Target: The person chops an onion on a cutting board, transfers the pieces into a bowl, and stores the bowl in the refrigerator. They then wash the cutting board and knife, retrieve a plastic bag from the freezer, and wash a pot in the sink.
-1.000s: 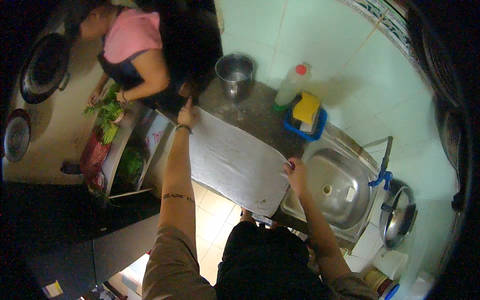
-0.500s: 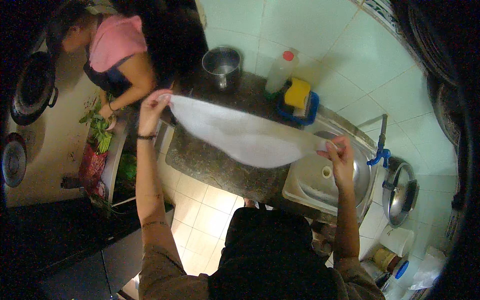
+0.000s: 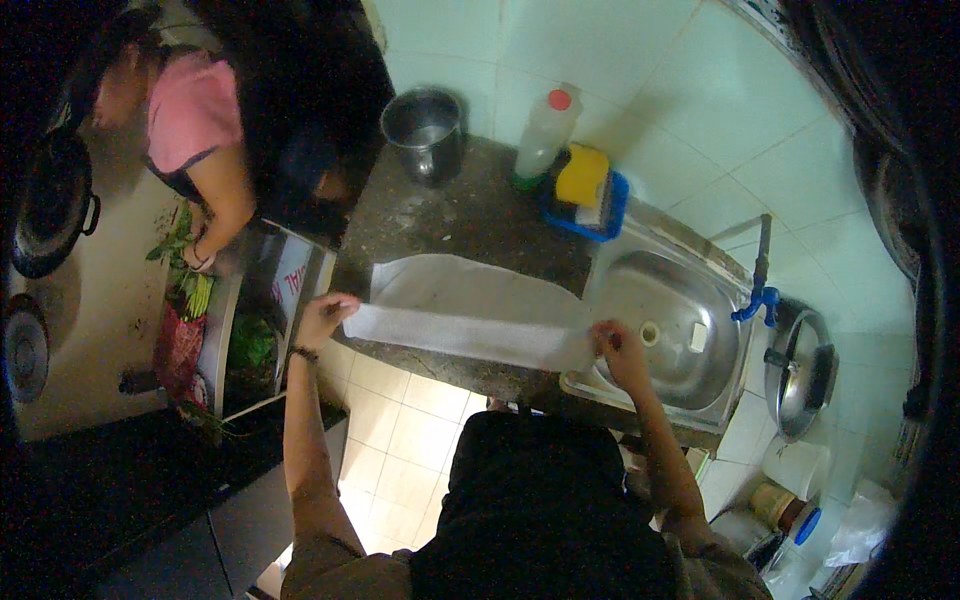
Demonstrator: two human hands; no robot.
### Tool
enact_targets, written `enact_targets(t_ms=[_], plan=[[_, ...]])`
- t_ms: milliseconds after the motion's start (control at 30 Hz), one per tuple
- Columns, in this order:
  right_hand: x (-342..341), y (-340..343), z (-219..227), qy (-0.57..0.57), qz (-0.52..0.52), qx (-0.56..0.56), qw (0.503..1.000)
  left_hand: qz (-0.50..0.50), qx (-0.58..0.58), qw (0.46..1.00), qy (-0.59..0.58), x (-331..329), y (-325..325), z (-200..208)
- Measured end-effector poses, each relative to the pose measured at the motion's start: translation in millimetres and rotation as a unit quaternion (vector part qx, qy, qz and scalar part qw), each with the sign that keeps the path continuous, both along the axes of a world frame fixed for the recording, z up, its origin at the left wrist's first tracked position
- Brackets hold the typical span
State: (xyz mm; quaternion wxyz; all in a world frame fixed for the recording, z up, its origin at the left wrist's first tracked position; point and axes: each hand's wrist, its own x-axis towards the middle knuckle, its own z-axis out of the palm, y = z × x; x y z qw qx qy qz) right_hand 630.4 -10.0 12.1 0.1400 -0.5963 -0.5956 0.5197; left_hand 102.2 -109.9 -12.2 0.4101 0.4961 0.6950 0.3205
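A white cloth lies spread over the dark stone counter, its near part folded up along a straight edge. My left hand pinches the cloth's near left corner at the counter's front edge. At the opposite corner, beside the sink, my right hand has its fingers closed on the cloth. Just right of that hand is the steel sink, with a small pale rectangular piece in its basin.
A metal pot stands at the counter's back. Near it are a red-capped bottle and a blue basket with a yellow sponge. A blue tap overhangs the sink. At left, a person in pink handles leafy greens.
Both hands have come down and nearer to me, and closer together. The cloth, stretched in the air before, now rests on the counter. The person at left has shifted slightly left.
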Motion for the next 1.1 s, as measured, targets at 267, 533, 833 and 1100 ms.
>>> enact_targets(t_ms=[267,533,833,1100], plan=[[-3.2,19.0,-71.2,-0.132,0.116,0.392,0.903,-0.131,0.212,0.923,0.292,11.0,74.3,-43.9],[8.9,43.1,-19.0,0.015,0.061,-0.032,0.998,-0.072,0.006,0.976,-0.207,-1.2,76.7,7.6],[18.0,45.9,55.4,0.182,-0.024,0.091,0.979,-0.089,0.153,0.984,-0.002,-18.5,48.9,129.1],[-6.0,-27.7,-52.3,0.021,-0.151,0.028,0.988,-0.201,0.064,0.969,0.126,0.9,-8.2,10.1]])
